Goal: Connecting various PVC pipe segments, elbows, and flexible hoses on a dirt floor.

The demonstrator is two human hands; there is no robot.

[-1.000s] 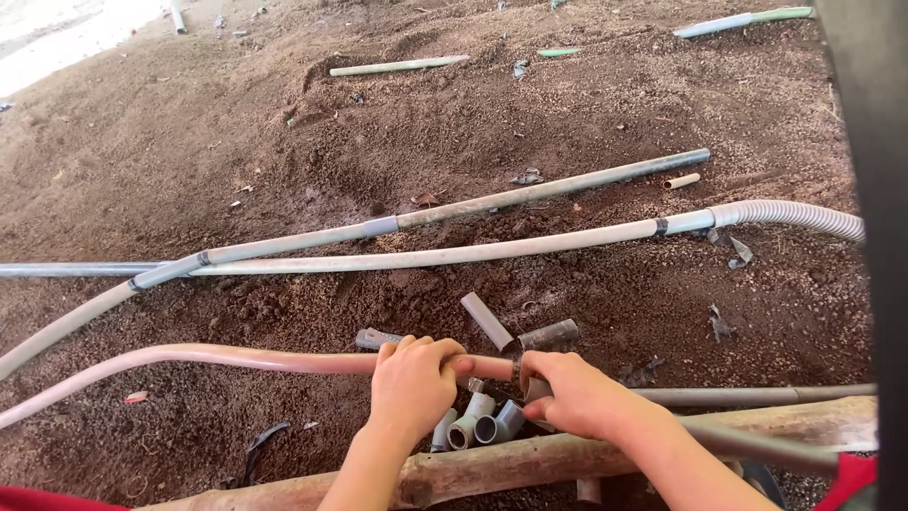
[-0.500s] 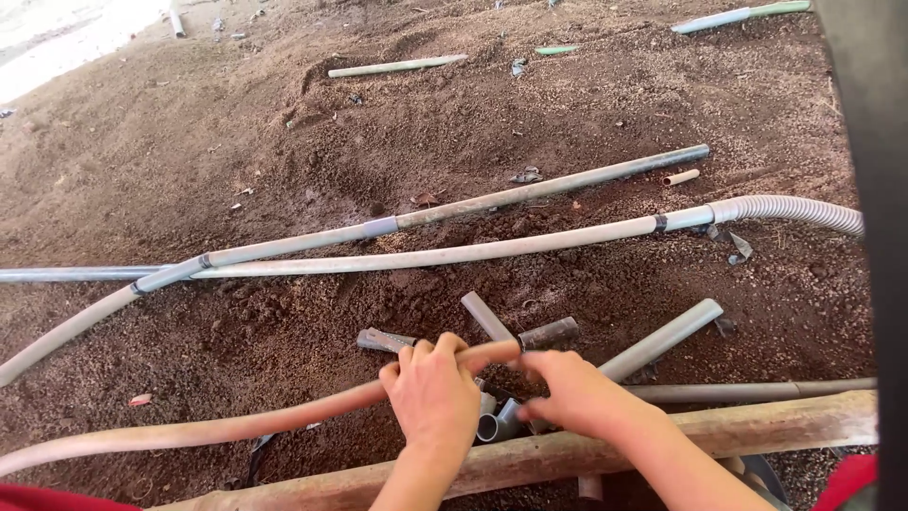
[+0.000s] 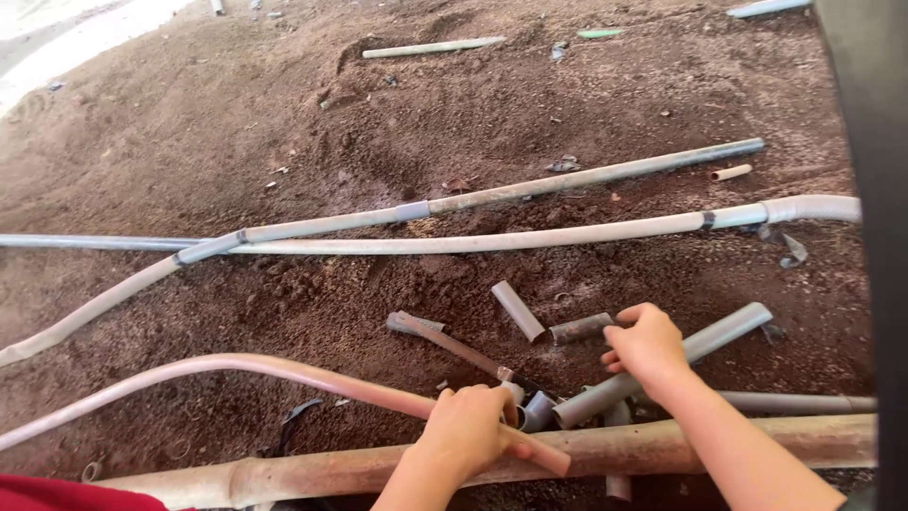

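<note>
Fingers of the left hand (image 3: pixel 470 428) wrap tight around the end of a long pinkish hose (image 3: pixel 284 371), lifting it clear of the dirt so its length arcs away to the left. Meanwhile the right hand (image 3: pixel 646 346) closes on a grey pipe (image 3: pixel 662 364), which slants up from a heap of short pipe offcuts (image 3: pixel 534 409) behind a rusty rail (image 3: pixel 662 443), apparently to steady it.

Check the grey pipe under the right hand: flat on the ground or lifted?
Lifted at one end. The right hand holds the grey pipe tilted; its lower end sits among the pipe offcuts.
</note>
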